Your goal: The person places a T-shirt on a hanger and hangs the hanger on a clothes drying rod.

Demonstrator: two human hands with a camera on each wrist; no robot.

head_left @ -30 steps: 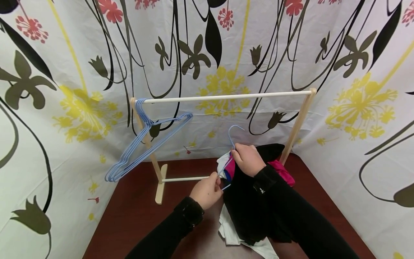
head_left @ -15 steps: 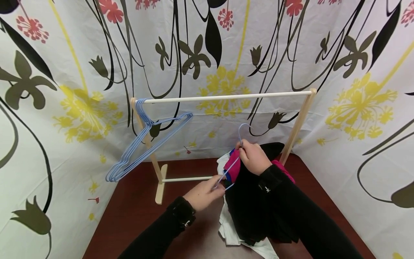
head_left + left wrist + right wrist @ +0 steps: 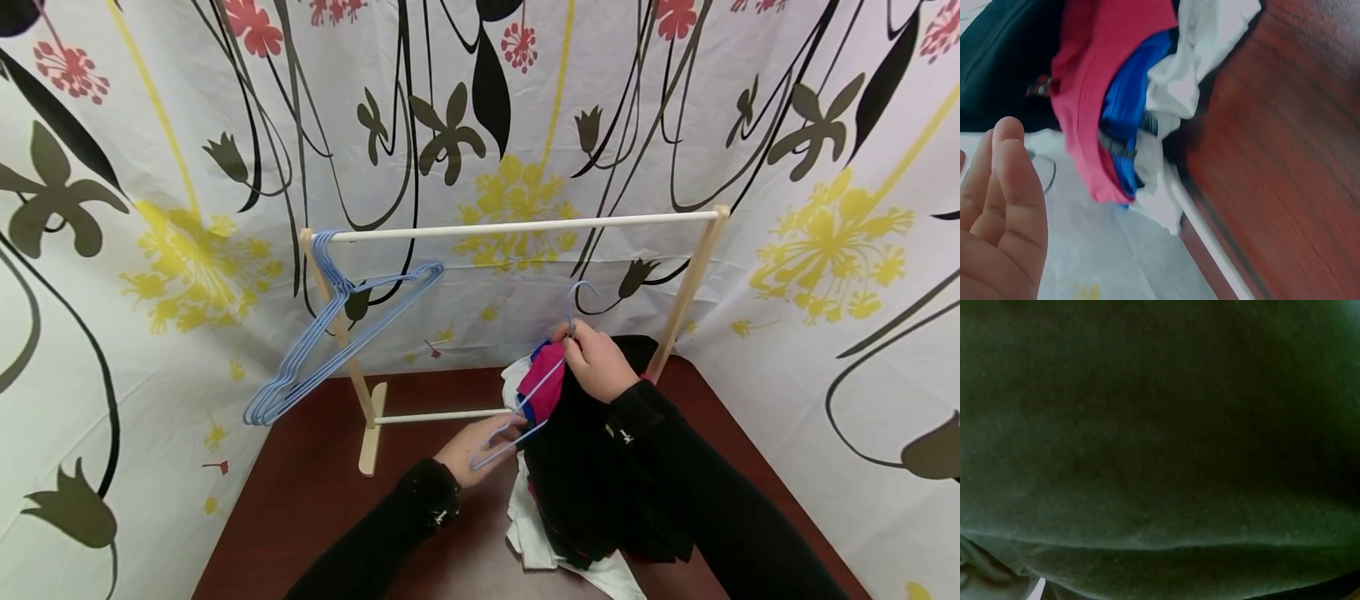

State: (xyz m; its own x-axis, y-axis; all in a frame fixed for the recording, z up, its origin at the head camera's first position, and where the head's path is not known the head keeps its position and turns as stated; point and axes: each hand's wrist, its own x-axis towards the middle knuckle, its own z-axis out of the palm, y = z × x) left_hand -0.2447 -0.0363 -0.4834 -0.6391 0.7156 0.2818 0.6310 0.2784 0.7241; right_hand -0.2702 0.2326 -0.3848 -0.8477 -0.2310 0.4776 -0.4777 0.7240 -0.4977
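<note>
My right hand point(image 3: 598, 362) grips a light blue wire hanger point(image 3: 540, 385) at the neck, just below its hook. Black cloth point(image 3: 570, 475) drapes beneath that hand and fills the right wrist view. The hanger's left end sticks out past the cloth and overlaps my left hand point(image 3: 476, 446), whose fingers are extended; straight fingers point(image 3: 1019, 187) also show in the left wrist view. Behind the hanger lie a pink garment point(image 3: 1085, 75), a blue one point(image 3: 1125, 94) and a white one point(image 3: 1179, 81), bunched together with the black cloth.
A wooden rack with a white top rail point(image 3: 517, 227) stands at the back. Several blue hangers point(image 3: 330, 333) hang at its left end. Its lower rail point(image 3: 435, 416) runs behind the clothes on the dark red table point(image 3: 300, 517). A flowered curtain point(image 3: 480, 50) encloses the back and sides.
My right hand has moved right with the hanger. My left hand has loosened from the hanger's left part, its fingers straightening, and that end now shows more fully outside the cloth.
</note>
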